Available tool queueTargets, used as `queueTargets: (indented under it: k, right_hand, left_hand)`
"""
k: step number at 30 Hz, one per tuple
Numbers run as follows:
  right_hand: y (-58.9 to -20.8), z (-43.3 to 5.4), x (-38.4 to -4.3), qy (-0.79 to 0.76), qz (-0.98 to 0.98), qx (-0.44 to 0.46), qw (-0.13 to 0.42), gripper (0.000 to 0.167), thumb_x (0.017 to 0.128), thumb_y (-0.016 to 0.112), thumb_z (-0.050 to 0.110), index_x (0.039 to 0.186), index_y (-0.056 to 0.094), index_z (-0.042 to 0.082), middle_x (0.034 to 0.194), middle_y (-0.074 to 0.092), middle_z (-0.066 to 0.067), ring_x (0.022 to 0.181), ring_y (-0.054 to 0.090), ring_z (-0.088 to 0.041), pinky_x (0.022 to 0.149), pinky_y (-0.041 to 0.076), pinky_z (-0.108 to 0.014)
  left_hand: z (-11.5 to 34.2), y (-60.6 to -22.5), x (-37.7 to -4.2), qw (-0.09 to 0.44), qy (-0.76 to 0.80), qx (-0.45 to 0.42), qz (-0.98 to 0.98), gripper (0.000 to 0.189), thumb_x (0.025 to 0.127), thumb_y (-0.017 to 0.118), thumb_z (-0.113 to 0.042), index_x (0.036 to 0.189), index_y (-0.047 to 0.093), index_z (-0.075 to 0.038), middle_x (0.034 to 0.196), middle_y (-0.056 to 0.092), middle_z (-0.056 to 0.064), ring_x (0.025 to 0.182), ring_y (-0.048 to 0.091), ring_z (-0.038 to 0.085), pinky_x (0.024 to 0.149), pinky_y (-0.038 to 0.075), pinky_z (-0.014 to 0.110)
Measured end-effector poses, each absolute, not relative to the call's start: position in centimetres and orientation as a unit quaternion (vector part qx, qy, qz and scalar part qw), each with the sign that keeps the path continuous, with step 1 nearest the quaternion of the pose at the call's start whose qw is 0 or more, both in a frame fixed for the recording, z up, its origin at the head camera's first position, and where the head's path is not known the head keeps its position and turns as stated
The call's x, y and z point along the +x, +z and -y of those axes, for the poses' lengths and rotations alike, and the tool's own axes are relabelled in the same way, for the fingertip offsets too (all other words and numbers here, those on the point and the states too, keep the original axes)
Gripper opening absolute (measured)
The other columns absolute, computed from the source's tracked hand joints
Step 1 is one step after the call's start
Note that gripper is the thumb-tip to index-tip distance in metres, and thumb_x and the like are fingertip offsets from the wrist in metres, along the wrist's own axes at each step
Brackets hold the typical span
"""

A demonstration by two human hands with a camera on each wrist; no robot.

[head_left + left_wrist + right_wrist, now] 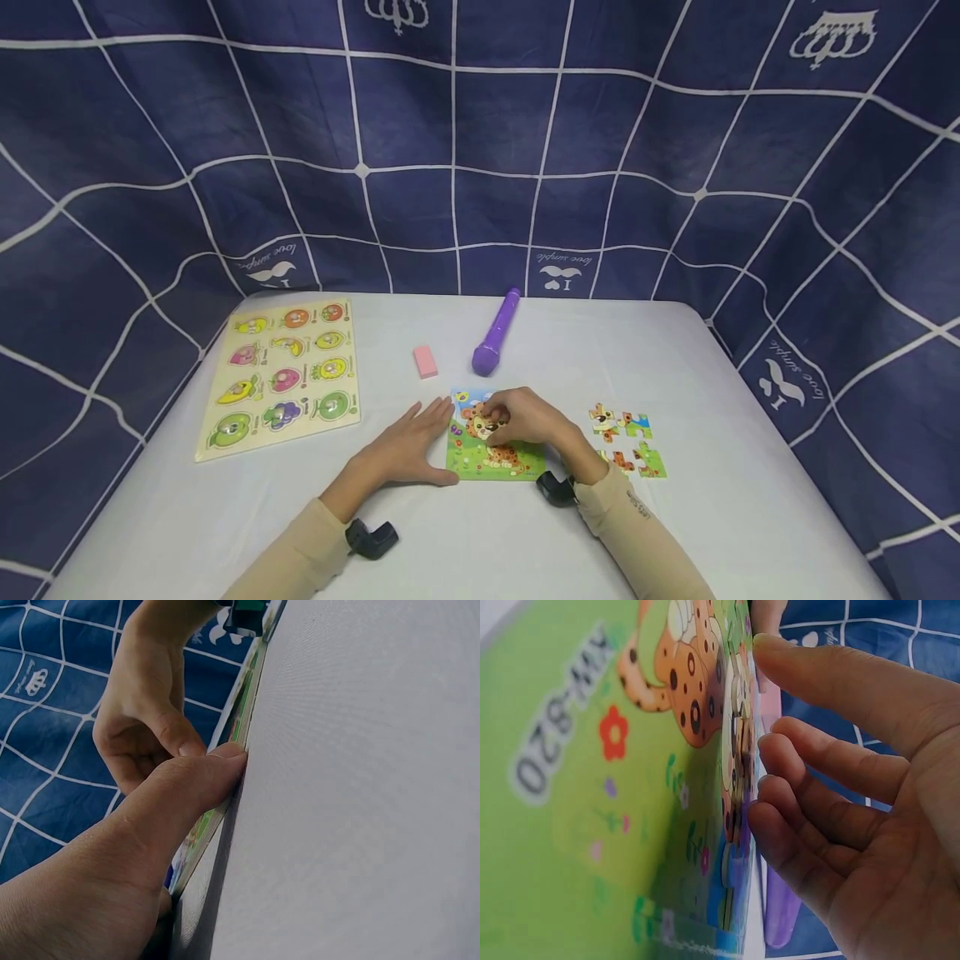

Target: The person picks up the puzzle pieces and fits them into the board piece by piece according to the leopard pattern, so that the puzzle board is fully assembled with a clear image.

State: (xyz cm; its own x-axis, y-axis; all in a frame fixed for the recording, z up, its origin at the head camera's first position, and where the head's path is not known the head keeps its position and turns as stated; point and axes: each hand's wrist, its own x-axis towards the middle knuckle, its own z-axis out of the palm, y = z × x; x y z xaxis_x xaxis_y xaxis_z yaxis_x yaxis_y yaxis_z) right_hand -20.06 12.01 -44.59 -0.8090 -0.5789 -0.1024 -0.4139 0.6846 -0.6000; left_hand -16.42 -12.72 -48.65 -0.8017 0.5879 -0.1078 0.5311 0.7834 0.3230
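Observation:
My left hand rests at the left side of a leopard puzzle board, fingers outstretched on the table. Its thumb lies against the board's near edge in the left wrist view. My right hand is over the upper middle of the board, with bent fingers right at the puzzle pieces lying there. In the right wrist view the thumb and fingers stand apart, with no piece lifted between them. The board's green printed part carries flowers and a spotted leopard body. Part of the picture is hidden under the right hand.
Several loose puzzle pieces lie right of the board, beside my right wrist. Beyond it are a pink block and a purple toy microphone. A wooden fruit puzzle lies at the left. A blue checked curtain surrounds the white table.

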Motion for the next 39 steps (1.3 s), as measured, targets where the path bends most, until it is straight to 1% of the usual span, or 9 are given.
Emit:
queueTargets:
  k: [6,11,16,21,28,34,39]
  right_hand:
    - [-44.5,-12.2,-20.1,-0.288,-0.906,-0.272,0.15,0.039,0.072,0.086,0.019,0.106,0.072,0.006,0.088,0.069,0.0,0.078,0.059,-0.008,0.07,0.052,-0.021]
    - [-44.5,-12.4,-20.2,-0.281,-0.907,-0.274,0.154,0.04,0.071,0.086,0.02,0.106,0.072,0.007,0.087,0.068,0.001,0.076,0.057,-0.007,0.069,0.051,-0.019]
    - [-44.4,-12.7,-20.3,-0.282,-0.904,-0.285,0.147,0.04,0.07,0.087,0.021,0.104,0.072,0.007,0.087,0.069,0.0,0.075,0.056,-0.007,0.068,0.051,-0.019]
    - [-44.5,-13.3,-20.0,-0.271,-0.909,-0.283,0.14,0.037,0.071,0.086,0.024,0.103,0.073,0.009,0.087,0.069,0.003,0.076,0.057,-0.007,0.069,0.051,-0.019]
    - [-44.6,-15.0,-19.5,-0.283,-0.907,-0.279,0.142,0.033,0.073,0.085,0.02,0.1,0.071,0.009,0.085,0.065,0.003,0.078,0.059,-0.014,0.068,0.05,-0.02]
    - [-44.8,-17.2,-19.0,-0.279,-0.912,-0.268,0.138,0.043,0.073,0.086,0.022,0.11,0.069,0.009,0.087,0.064,0.003,0.078,0.056,-0.011,0.067,0.048,-0.019]
    - [-44.5,-19.3,-18.7,-0.279,-0.919,-0.243,0.133,0.047,0.071,0.086,0.022,0.112,0.068,0.007,0.088,0.063,0.003,0.077,0.053,-0.011,0.066,0.047,-0.02]
  left_hand:
    - [12.6,-48.7,-16.4,0.1,0.14,0.299,-0.939,0.117,0.072,0.06,-0.079,0.155,0.021,-0.006,0.164,0.015,0.006,0.153,0.013,0.021,0.126,0.012,0.044]
    - [12.5,-48.5,-16.5,0.098,0.143,0.302,-0.937,0.117,0.072,0.061,-0.078,0.155,0.021,-0.005,0.164,0.015,0.007,0.153,0.014,0.022,0.126,0.013,0.044]
    - [12.5,-48.4,-16.5,0.1,0.139,0.298,-0.939,0.117,0.072,0.061,-0.078,0.155,0.019,-0.007,0.164,0.014,0.005,0.153,0.012,0.02,0.126,0.011,0.043]
    - [12.4,-48.5,-16.5,0.103,0.145,0.296,-0.938,0.116,0.072,0.061,-0.077,0.155,0.021,-0.006,0.164,0.015,0.006,0.153,0.013,0.021,0.126,0.012,0.044]
    - [12.4,-48.6,-16.4,0.104,0.143,0.289,-0.941,0.117,0.071,0.062,-0.078,0.155,0.022,-0.006,0.164,0.015,0.006,0.153,0.014,0.022,0.126,0.012,0.044]
    - [12.4,-48.6,-16.4,0.101,0.137,0.287,-0.943,0.118,0.07,0.062,-0.078,0.154,0.023,-0.006,0.164,0.016,0.006,0.153,0.014,0.021,0.126,0.012,0.043]
    - [12.4,-48.6,-16.5,0.102,0.134,0.288,-0.943,0.117,0.07,0.062,-0.079,0.154,0.023,-0.007,0.164,0.015,0.005,0.153,0.013,0.021,0.126,0.011,0.043]
